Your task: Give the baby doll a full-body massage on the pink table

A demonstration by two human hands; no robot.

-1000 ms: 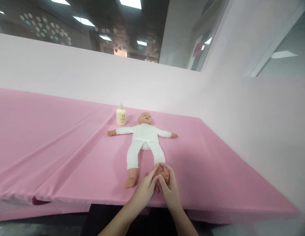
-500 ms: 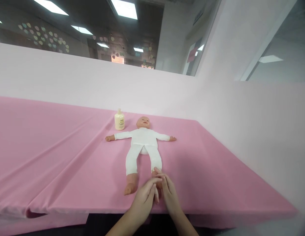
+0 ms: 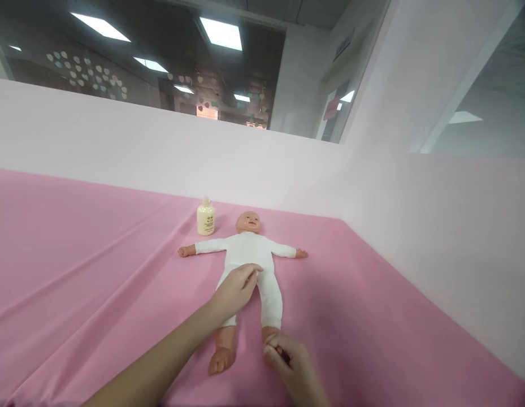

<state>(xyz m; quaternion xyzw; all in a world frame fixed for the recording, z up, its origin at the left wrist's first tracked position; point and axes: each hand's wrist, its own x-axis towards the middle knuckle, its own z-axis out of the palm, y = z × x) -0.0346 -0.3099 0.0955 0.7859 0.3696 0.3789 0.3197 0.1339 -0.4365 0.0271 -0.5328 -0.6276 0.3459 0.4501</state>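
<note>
A baby doll [image 3: 250, 249] in a white suit lies on its back, arms spread and head away from me. My right hand [image 3: 290, 359] is closed around the doll's bare foot on the right side. Over the doll's hip is my left hand [image 3: 239, 287], its fingers together and loosely bent, fingertips at the inner top of the right-side leg [image 3: 270, 297]. It covers part of the other thigh, and nothing shows gripped in it. The other bare foot [image 3: 221, 359] lies free on the cloth.
A cream-coloured bottle [image 3: 205, 219] stands left of the doll's head. Pink cloth [image 3: 96, 271] with folds on the left covers the table. A white wall [image 3: 160, 147] with a window rises behind, and another wall [image 3: 435, 237] borders the right side.
My hands were together at the doll's right-side foot. My left hand has moved up to the hip, while my right hand stays at the foot. The view has shifted slightly.
</note>
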